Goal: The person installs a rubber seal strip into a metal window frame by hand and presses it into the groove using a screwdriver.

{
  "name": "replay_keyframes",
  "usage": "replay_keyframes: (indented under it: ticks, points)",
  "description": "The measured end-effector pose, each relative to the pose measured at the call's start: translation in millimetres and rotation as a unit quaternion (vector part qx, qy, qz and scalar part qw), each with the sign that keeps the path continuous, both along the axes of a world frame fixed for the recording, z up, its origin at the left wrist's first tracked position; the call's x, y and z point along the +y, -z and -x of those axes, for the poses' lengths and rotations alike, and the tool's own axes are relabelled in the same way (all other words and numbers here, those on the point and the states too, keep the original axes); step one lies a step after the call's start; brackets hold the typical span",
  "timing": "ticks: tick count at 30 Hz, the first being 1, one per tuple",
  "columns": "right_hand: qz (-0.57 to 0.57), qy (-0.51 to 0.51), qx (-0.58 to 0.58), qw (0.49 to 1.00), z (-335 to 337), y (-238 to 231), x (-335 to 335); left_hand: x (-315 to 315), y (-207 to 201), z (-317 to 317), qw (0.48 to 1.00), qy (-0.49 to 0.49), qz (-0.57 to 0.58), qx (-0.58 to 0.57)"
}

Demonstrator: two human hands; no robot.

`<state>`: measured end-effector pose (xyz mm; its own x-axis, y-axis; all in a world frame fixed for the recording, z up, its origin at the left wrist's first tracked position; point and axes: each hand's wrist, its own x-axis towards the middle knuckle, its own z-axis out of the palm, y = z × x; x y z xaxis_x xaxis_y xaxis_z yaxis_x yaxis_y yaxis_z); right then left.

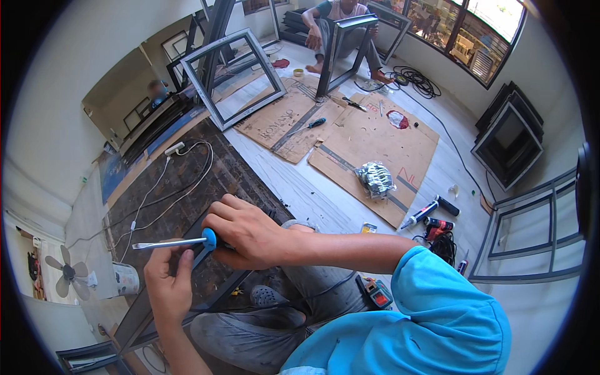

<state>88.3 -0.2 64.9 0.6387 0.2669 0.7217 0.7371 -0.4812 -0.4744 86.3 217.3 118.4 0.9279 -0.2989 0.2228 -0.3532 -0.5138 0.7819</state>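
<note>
Screwdriver (175, 242) lies level across the hands, its blue collar at the thumb side of the right hand (244, 234) and its metal shaft pointing left, just above the left hand (167, 281). The right hand is clenched around the handle. The left hand's fingers curl close beneath the shaft; I cannot tell whether they grip it. A dark frame (136, 320) runs below both hands. Well ahead of them, a blue-handled tool (307, 127) and a plastic-wrapped bundle (375, 180) rest on cardboard sheets (350, 144).
</note>
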Motion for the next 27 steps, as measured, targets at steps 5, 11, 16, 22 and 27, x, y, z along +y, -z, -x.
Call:
replay_keyframes:
  ticks: [5,11,16,22,27]
  points:
    - [0.012,-0.010,0.030,0.999,1.4,-5.9,-9.0,2.1,2.2,-4.9,0.995,0.014,0.068,0.067]
    - [0.000,-0.011,0.049,0.999,3.7,-10.5,-14.2,2.8,-1.7,-1.1,0.993,0.038,0.064,0.094]
    - [-0.024,-0.025,0.094,0.995,2.8,-8.7,-13.8,2.8,-1.5,-1.7,0.990,0.042,0.079,0.110]
    - [-0.069,-0.036,0.097,0.992,3.8,-0.5,-11.3,-10.4,-2.1,-1.3,0.992,0.026,0.079,0.094]
    - [-0.082,-0.055,0.121,0.988,7.8,-2.4,-15.5,-11.0,-9.4,-5.8,0.977,0.061,0.089,0.185]
